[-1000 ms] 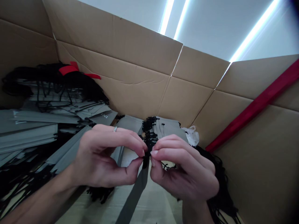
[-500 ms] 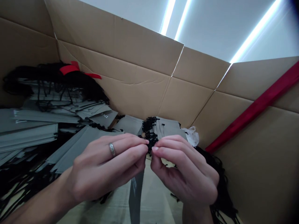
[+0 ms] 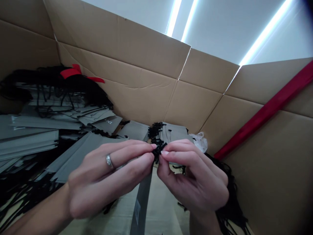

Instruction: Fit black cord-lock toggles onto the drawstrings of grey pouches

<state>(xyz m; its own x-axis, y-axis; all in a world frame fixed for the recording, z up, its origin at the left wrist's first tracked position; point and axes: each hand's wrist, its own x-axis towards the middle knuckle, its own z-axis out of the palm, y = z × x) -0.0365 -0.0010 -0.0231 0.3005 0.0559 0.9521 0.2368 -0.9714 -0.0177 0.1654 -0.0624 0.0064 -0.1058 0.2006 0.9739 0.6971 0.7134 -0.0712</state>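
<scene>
Where cardboard (image 3: 137, 88) walled the space beyond, left hand (image 3: 111, 178) and right hand (image 3: 197, 178) pinched black cord (image 3: 158, 152), printed grey strip (image 3: 142, 203) below.

White letters on the upturned grey bag (image 3: 104, 125) at left seem to read "INT". Pale print on the far-left grey bag (image 3: 24, 131) and the hanging grey bag (image 3: 143, 195) is illegible.

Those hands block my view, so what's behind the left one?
Behind the left hand, flat gray pieces show above it; below it hangs a white-printed gray piece. Whatever the hand itself covers cannot be seen.
</scene>
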